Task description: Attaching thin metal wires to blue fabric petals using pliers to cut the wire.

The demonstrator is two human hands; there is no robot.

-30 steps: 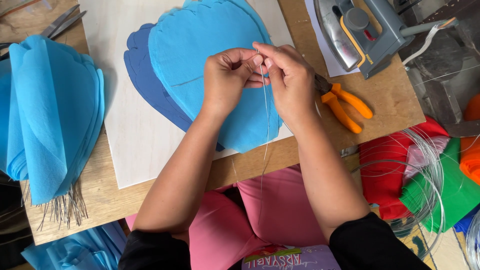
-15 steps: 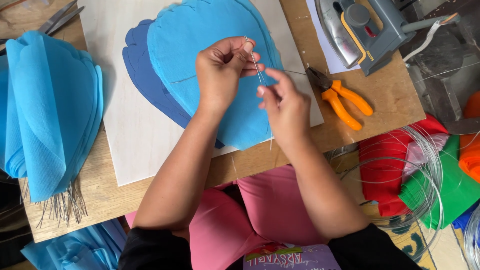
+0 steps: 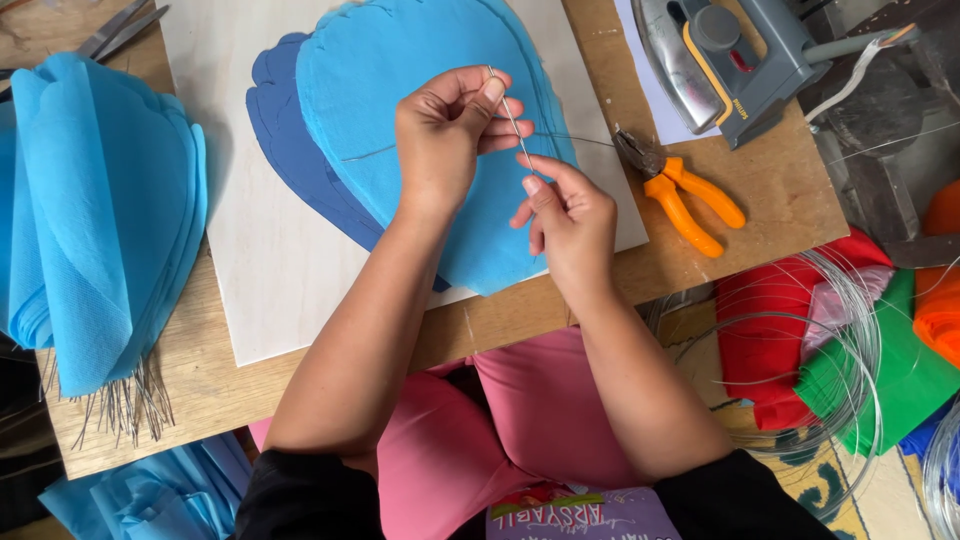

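My left hand [image 3: 445,130] pinches the upper end of a thin metal wire [image 3: 514,122] between thumb and forefinger. My right hand [image 3: 565,222] grips the same wire lower down, thumb and forefinger closed on it. Both hands hover over a light blue petal-shaped piece of cloth [image 3: 400,70] that lies on a darker blue piece [image 3: 285,125], on a pale wooden board [image 3: 270,270]. Another length of wire runs right across the cloth toward the pliers.
Orange-handled pliers [image 3: 685,190] lie right of the board, a grey clothes iron [image 3: 720,50] behind them. A stack of light blue cloth petals with wire stems [image 3: 95,210] sits at left, scissors [image 3: 120,30] behind it. Wire coils [image 3: 840,350] and red, green cloth lie at right.
My hands have drawn apart along the wire: the left stayed high, the right slid down and toward me. One second ago both were pinched close together.
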